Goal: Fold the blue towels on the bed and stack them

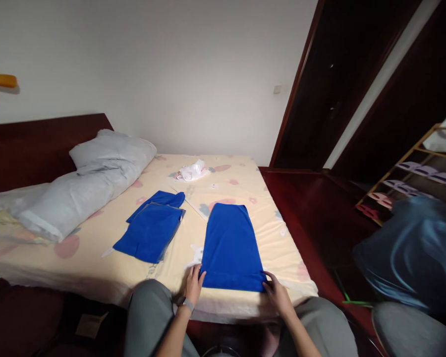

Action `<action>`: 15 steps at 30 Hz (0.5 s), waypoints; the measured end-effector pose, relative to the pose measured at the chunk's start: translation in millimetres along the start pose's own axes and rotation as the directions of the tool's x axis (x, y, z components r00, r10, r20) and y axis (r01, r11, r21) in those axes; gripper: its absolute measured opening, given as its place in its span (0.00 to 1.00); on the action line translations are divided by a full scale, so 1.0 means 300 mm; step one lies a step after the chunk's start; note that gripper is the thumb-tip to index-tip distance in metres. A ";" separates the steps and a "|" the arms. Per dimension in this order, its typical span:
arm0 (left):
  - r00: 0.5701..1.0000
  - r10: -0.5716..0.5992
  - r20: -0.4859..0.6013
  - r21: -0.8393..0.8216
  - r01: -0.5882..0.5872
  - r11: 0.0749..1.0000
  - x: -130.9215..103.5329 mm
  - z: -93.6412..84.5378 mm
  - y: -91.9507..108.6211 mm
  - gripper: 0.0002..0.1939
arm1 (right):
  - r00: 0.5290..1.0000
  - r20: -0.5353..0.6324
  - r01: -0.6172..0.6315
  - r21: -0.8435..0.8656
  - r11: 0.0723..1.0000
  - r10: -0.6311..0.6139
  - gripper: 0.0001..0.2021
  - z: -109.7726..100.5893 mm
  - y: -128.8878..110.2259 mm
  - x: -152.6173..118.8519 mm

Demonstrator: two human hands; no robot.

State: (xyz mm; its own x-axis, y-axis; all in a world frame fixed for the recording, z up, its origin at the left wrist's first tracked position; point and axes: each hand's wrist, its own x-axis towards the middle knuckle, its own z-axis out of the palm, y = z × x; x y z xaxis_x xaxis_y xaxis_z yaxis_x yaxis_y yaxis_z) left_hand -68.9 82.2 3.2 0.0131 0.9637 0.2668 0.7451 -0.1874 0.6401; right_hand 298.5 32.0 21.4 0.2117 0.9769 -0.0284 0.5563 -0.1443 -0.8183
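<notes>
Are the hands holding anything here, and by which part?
Both hands grip the blue cloth spread on the bed: left hand at its near left corner, right hand at its near right corner.

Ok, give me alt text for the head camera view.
Left hand and right hand pinch the near corners of a blue cloth spread flat on a bed; a folded blue cloth pile lies left, pillows beyond.
</notes>
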 end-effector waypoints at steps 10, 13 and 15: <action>0.997 -0.022 0.067 -0.047 0.026 0.999 -0.004 -0.077 0.042 0.15 | 0.998 0.060 -0.025 -0.060 0.998 0.028 0.20 -0.023 -0.019 -0.010; 1.000 -0.029 0.012 -0.019 0.029 0.999 -0.004 -0.081 0.059 0.17 | 0.997 0.036 -0.068 -0.100 0.993 0.072 0.19 -0.023 -0.022 -0.005; 0.999 -0.051 -0.019 0.009 0.051 0.999 -0.005 -0.078 0.064 0.16 | 0.994 0.028 -0.099 -0.111 0.989 0.103 0.19 -0.022 -0.023 0.001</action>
State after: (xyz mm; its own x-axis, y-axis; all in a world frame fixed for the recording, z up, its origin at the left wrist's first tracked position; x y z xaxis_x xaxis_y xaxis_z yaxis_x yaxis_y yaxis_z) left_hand -70.4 72.7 31.9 -0.0378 0.9682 0.2473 0.7504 -0.1360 0.6468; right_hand 300.0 32.1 30.8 0.2456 0.9608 -0.1284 0.6182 -0.2573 -0.7427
